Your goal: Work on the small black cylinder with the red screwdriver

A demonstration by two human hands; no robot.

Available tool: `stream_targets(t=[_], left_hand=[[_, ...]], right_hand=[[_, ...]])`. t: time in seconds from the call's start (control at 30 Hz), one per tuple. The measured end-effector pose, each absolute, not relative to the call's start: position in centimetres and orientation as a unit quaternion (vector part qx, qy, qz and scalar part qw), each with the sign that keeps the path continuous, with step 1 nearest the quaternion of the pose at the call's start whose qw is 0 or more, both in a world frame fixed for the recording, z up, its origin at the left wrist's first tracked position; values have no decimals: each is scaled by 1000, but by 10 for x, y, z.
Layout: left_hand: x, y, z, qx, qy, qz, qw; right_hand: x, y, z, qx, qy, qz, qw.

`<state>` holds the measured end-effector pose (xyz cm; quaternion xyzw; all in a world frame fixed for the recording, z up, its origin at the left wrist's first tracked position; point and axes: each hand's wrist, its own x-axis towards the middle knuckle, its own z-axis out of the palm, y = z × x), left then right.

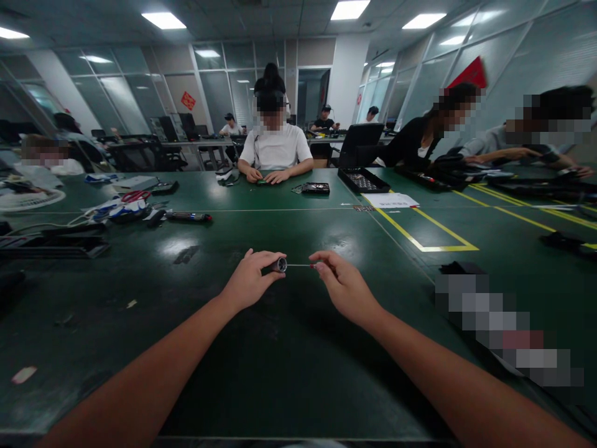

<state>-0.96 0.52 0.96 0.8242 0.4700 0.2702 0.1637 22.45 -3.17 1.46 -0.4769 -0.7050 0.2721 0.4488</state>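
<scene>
Counter, far left: dark flat trays lie near the edge, with a clutter of cables and a red-handled tool behind them. A dark pen-shaped tool lies just beside that clutter. None of it touches the hands.

Left hand: fingers closed round a small dark cylinder with a bright metal end, held above the green counter, near the middle.

Cylinder, risk: it is gripped at the fingertips only. If the grip loosens, it would likely drop and roll on the smooth surface.

Thin pin: a fine metal shaft runs level from the cylinder's end to the right hand. Whether its tip sits inside the cylinder or only touches the end cannot be told.

Pin, risk: the shaft looks slender. A sideways push, or the two hands drifting out of line, could bend it or make it slip off the opening.

Right hand: thumb and forefinger pinched together on the pin's red end; the other fingers are curled loosely.

Right hand, risk: the pinch is small. A slip here could let the pin fall onto the dark counter, where it would be hard to find.

Counter, right: yellow tape lines, a white sheet and a black parts tray lie well apart from the hands.

Other people: a person in a white shirt sits opposite, hands on the counter; others work at the right.
</scene>
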Motion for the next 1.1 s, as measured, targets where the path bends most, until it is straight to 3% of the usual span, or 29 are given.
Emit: stream_targets(t=[0.23, 0.47, 0.77, 0.93, 1.1], left_hand=[[-4, 2, 8, 836, 457, 255, 163], [-2, 0, 3, 842, 453, 232, 179], [1, 0, 1, 834, 464, 231, 190], [3, 0, 4, 850, 438, 251, 152], [4, 4, 1, 841, 457, 230, 175]], right_hand=[[227, -28, 15, -537, -667, 244, 454], [229, -22, 5, -487, -652, 296, 500], [218, -21, 6, -453, -562, 383, 576], [227, -5, -4, -455, -383, 558, 578], [229, -2, -3, -436, -377, 536, 617]])
